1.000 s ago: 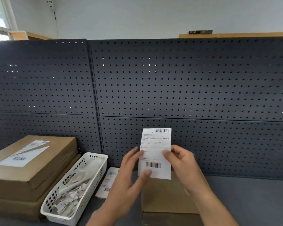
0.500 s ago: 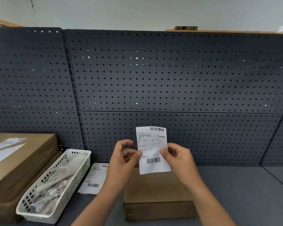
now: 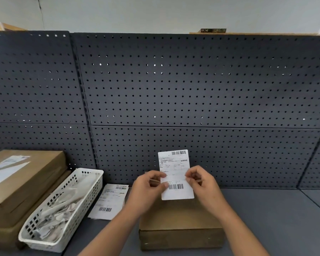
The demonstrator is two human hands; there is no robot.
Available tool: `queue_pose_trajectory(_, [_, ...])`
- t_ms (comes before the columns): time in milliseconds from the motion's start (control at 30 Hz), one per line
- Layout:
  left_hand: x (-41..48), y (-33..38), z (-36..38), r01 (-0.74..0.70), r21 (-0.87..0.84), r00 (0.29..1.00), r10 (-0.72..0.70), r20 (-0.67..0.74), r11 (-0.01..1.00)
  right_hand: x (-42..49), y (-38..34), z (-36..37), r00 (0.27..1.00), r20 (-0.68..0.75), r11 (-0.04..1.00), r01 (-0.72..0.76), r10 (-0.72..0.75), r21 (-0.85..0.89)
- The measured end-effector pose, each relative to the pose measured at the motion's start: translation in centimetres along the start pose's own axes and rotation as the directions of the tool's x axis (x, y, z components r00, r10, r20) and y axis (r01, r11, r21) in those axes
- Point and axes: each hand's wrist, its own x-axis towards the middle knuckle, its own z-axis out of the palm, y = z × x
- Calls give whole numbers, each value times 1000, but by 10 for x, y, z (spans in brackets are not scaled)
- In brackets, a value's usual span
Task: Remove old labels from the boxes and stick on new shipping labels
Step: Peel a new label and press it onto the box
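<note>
Shipping label [image 3: 174, 163]: upright, held above bare cardboard box [image 3: 181, 222]. Left hand [image 3: 148, 189], right hand [image 3: 203, 185]: each pinches a side edge; left fingers, flat a second ago, now curled. Judgement: backing peel imminent, sticking pending.

Bare counter [image 3: 277, 222] right of the middle box [image 3: 181, 220], wide pass there. Left side crowded: white basket [image 3: 91, 170] tight against stacked boxes [image 3: 37, 183], flat label sheet [image 3: 109, 200] in the gap between basket and middle box. Pegboard [image 3: 192, 89] walls off the back.
</note>
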Motion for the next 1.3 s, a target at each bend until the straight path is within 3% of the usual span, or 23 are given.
queue_pose_trajectory(200, [0, -4, 2, 17, 91, 998, -22, 53, 996, 1, 14, -4, 996, 45, 997, -82, 82, 3])
queue_pose_trajectory(400, [-5, -16, 8, 31, 142, 997, -41, 64, 989, -5, 15, -3, 982, 147, 984, -93, 115, -150])
queue_pose_trajectory(1000, [-6, -27, 12, -33, 269, 996, 10, 86, 963, -13, 22, 2, 970, 177, 983, -149, 166, -108])
queue_pose_trajectory(1300, [-8, -29, 13, -32, 269, 996, 8, 88, 963, -14, 25, 3, 961, 200, 970, -153, 190, -186])
